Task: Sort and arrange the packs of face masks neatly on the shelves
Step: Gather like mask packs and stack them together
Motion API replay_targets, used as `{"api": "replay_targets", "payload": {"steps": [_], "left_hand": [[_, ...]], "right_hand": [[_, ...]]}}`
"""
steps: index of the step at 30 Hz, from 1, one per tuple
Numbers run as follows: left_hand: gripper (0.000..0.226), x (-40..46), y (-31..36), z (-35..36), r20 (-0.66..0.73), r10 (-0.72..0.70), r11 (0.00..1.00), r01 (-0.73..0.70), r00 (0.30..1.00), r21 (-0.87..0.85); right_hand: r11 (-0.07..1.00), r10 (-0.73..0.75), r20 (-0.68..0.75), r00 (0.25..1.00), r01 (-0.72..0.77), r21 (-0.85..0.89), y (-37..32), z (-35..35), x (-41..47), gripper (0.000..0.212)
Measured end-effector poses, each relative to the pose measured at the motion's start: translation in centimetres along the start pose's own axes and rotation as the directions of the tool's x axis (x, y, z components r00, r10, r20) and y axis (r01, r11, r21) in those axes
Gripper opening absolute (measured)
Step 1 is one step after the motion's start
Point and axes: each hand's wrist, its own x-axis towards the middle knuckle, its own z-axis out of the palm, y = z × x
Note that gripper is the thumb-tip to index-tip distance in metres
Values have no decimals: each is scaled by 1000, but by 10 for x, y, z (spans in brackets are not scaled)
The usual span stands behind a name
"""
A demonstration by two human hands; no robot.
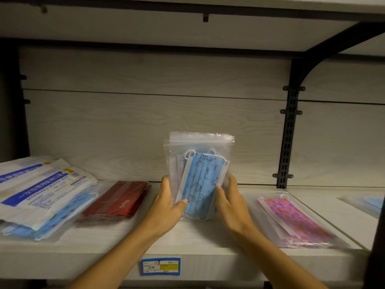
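Nearest the camera, a price tag (160, 266) sits on the front lip of the shelf (187, 238), marking where stock belongs. Above it both forearms reach in over the edge.

The left hand (166, 207) grips the lower left side of the blue pack (198, 176), thumb across the front and fingers behind; the right hand (231, 203) grips the lower right side the same way. Each grip is curled closed on the pack, not merely resting against it. Holding it from both sides keeps the floppy plastic bag upright, probably so its contents can be squared up and the pack set down straight. Its bottom edge looks to be at or just above the shelf, in the middle gap; whether it touches I cannot tell.

That gap looks like the pack's intended spot. To the left the red pack (116, 200) lies flat, and further left a slanting pile of white packs (41, 190) rests on other blue ones, still untidy. To the right the pink packs (295, 220) lie flat in a stack, kept by colour. At far right, on the neighbouring shelf, another pack (364, 203) is partly visible and blurred.

Behind stands the back panel (145, 122), with a black bracket (291, 122) carrying the shelf overhead.
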Motion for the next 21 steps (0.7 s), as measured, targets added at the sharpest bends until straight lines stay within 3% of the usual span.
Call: {"api": "replay_targets", "payload": {"steps": [9, 15, 18, 21], "left_hand": [[39, -1, 2, 0, 7, -11, 999, 11, 1000, 33], [41, -1, 5, 1, -9, -1, 1000, 0, 1000, -26], [37, 0, 3, 2, -50, -19, 999, 18, 999, -29], [35, 2, 0, 1, -47, -57, 998, 57, 997, -13]], "right_hand": [[1000, -2, 73, 997, 1, 21, 4, 2, -1, 33], [999, 17, 12, 1000, -17, -27, 5, 5, 0, 34], [997, 64, -1, 998, -64, -52, 4, 6, 2, 48], [996, 83, 15, 996, -83, -45, 3, 4, 1, 48]]}}
